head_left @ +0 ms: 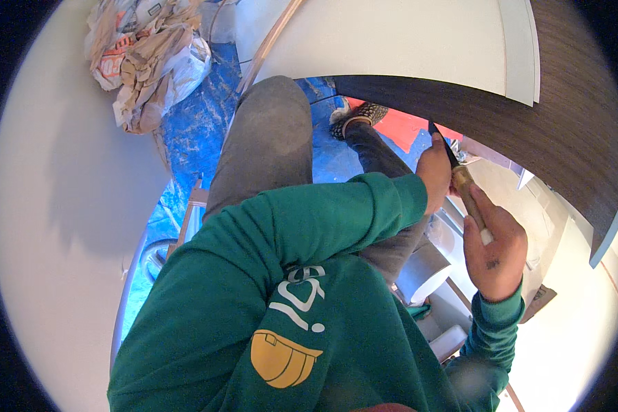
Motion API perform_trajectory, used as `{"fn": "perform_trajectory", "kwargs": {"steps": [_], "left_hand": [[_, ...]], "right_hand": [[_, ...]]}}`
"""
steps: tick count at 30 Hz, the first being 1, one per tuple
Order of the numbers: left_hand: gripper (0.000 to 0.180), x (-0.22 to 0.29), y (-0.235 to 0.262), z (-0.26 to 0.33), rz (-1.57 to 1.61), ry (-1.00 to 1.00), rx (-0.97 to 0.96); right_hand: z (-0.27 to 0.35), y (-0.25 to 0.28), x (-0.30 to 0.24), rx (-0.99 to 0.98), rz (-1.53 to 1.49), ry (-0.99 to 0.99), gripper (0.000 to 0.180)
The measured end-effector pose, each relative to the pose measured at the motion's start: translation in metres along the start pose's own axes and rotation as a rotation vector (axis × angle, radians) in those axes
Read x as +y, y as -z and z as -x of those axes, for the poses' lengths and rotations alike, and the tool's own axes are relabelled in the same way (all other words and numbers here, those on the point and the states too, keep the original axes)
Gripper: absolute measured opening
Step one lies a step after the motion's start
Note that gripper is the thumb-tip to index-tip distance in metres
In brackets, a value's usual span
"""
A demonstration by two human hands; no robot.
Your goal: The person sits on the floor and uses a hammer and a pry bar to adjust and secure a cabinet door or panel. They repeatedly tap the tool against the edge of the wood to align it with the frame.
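While crumpled paper and plastic (147, 75) crowded the dusty blue sheeting (199, 130) and a bent knee (271, 130) jutted up beside the pale panel (405, 41), here was the slim tool (463, 178), its dark blade (444, 144) tapering to a point right by the near edge of the dark wood-grained panel (529, 134)! Right grip (496, 248) wrapped around the wooden handle (470, 199); left grip (432, 172) lay alongside the blade, how tightly I couldn't tell.
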State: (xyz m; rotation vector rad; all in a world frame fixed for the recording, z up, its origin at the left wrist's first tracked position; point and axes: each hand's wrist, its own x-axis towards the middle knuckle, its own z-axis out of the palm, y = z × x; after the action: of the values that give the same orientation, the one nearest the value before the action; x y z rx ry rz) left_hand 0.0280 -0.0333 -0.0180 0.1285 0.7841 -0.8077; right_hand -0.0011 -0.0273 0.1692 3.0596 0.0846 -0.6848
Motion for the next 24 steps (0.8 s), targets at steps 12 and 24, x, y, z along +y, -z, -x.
{"fn": "perform_trajectory", "kwargs": {"steps": [12, 24], "left_hand": [[0.055, -0.001, -0.017, 0.003, 0.079, -0.041, 0.065], [0.056, 0.005, -0.019, 0.005, 0.042, -0.016, 0.078]], "right_hand": [[0.001, 0.004, 0.003, 0.040, 0.019, 0.054, 0.047], [0.003, 0.001, 0.002, 0.095, -0.015, 0.104, 0.052]]}}
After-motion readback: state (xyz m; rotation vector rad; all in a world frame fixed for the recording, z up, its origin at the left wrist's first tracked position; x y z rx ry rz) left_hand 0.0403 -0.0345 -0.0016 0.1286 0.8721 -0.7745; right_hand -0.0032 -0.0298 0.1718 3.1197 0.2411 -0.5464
